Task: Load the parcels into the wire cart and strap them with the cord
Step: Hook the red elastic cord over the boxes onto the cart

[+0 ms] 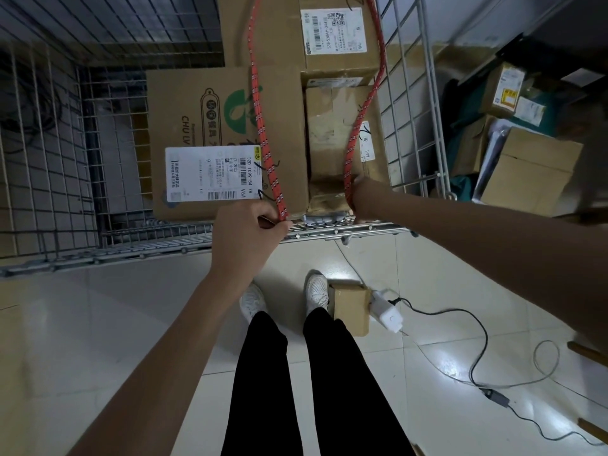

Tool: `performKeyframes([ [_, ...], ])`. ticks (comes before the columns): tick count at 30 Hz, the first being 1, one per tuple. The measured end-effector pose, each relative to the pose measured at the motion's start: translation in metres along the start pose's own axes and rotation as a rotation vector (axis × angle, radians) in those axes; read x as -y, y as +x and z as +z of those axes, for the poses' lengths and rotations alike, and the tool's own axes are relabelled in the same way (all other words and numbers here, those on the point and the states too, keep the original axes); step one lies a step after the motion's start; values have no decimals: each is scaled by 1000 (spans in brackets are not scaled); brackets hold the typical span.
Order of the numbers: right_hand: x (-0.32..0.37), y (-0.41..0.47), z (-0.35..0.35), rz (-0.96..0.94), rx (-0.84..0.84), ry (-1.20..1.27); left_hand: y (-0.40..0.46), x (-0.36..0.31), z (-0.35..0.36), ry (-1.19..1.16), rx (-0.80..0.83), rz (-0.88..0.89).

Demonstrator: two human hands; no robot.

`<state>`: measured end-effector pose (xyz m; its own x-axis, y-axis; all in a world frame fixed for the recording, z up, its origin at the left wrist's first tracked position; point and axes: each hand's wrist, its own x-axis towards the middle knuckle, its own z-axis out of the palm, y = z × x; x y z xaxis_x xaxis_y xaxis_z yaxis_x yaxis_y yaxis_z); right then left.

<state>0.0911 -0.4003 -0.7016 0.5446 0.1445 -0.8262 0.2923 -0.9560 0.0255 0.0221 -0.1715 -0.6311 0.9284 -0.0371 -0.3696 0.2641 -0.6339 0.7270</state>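
Several cardboard parcels sit in the wire cart (408, 93): a large printed box (204, 110) with a white label, a plain taped box (332, 143) beside it, and a labelled box (339, 31) behind. A red cord (263, 133) runs in two strands over the parcels toward the cart's near rim (329, 230). My left hand (250, 232) pinches the left strand's end at the rim. My right hand (370, 200) grips the right strand just above the rim.
More cardboard boxes (529, 172) are piled on the floor right of the cart. A small box (352, 307), a white power adapter (388, 312) and trailing cables (477, 353) lie on the tiled floor by my feet. The cart's left half holds no parcels.
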Motion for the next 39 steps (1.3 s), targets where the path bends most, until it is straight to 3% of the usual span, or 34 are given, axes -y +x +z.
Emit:
performKeyframes([
  [14, -8, -3, -2, -139, -81, -19, -1, 2, 0, 15, -25, 30],
  [24, -29, -31, -3, -83, -139, 445, -1, 3, 2, -1, -25, 38],
  [32, -27, -29, 0, 1, -199, 581, -2, 0, 1, 15, -16, 29],
  [36, -29, -21, 5, -24, -178, 440, -3, 0, 2, 20, -29, 32],
  [39, -25, -14, 4, -111, -144, 76, -3, 0, 2, 35, -42, 38],
])
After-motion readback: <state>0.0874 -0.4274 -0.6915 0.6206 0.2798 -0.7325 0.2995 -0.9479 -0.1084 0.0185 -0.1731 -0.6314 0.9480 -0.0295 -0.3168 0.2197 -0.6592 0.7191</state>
